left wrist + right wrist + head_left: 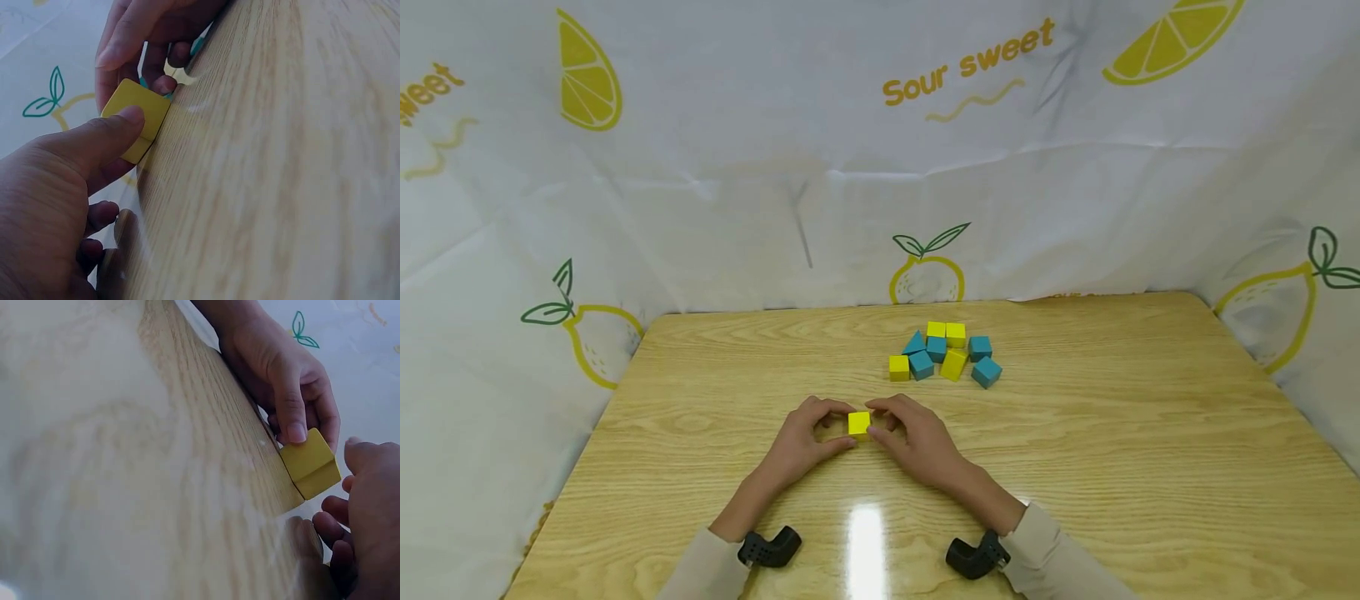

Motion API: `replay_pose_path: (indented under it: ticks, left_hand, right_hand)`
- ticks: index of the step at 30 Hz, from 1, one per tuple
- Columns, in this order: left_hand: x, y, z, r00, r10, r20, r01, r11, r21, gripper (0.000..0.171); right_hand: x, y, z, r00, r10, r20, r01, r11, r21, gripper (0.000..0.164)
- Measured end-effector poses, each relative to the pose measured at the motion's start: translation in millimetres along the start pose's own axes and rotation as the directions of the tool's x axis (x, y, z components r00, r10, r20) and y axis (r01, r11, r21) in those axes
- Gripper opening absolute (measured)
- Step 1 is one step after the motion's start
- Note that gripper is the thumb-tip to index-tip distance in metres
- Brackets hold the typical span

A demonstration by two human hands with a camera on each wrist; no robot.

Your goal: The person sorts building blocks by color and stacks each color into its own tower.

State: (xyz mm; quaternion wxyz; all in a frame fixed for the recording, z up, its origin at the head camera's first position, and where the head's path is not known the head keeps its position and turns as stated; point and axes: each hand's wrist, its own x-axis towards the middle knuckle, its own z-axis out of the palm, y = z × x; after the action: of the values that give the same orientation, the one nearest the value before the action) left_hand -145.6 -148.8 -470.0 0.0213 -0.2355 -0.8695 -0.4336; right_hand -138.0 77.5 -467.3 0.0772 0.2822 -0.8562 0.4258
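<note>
A yellow cube block (859,422) rests on the wooden table in front of the person. My left hand (801,442) pinches it from the left, with the thumb (130,119) lying on its near face and the fingers behind. On the other side is my right hand (917,442), its fingers loosely curved and holding nothing. Its thumb (357,453) is close to the cube, with a small gap showing in the right wrist view. Part of the cube's left side is hidden by the left fingers.
Beyond the hands, slightly right, lies a group of blocks: several blue cubes (987,372), a blue triangular block (914,342), yellow cubes (898,367) and a tilted yellow block (954,364). A white lemon-print cloth (737,225) hangs behind the wooden table (1120,467).
</note>
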Motion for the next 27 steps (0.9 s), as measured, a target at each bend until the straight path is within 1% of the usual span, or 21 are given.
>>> replay_pose_path:
  ticks: [3, 6, 11, 14, 19, 27]
  left_hand:
    - [-0.2, 0.8, -0.5, 1.0, 0.008, -0.001, -0.008, 1.0, 0.005, 0.038]
    - [0.0, 1.4, -0.8, 1.0, 0.015, -0.001, -0.015, 1.0, 0.012, 0.038]
    - [0.6, 1.3, -0.9, 1.0, 0.019, 0.008, -0.019, 1.0, 0.012, 0.038]
    - [0.9, 0.6, -0.9, 1.0, 0.019, 0.015, -0.019, 1.0, 0.012, 0.038]
    - [0.2, 0.1, -1.7, 1.0, 0.026, 0.01, -0.026, 1.0, 0.01, 0.038]
    - [0.3, -1.6, -0.3, 0.999, 0.046, 0.011, -0.046, 0.999, 0.006, 0.038]
  right_hand:
    - [1.5, 2.6, -0.7, 0.999, 0.014, -0.037, -0.012, 0.999, 0.043, 0.03]
    - [2.7, 4.7, -2.7, 0.996, 0.036, -0.08, -0.031, 0.997, 0.065, 0.027]
    - [4.9, 9.0, -7.5, 0.985, 0.032, -0.168, -0.024, 0.998, 0.05, 0.023]
    - [6.6, 12.3, -10.4, 0.978, 0.017, -0.21, -0.007, 0.999, 0.048, 0.024]
    - [10.4, 17.5, -12.7, 0.975, 0.012, -0.223, 0.002, 0.998, 0.063, 0.032]
    - [19.5, 24.6, -13.2, 0.967, 0.017, -0.253, -0.004, 0.999, 0.051, 0.04]
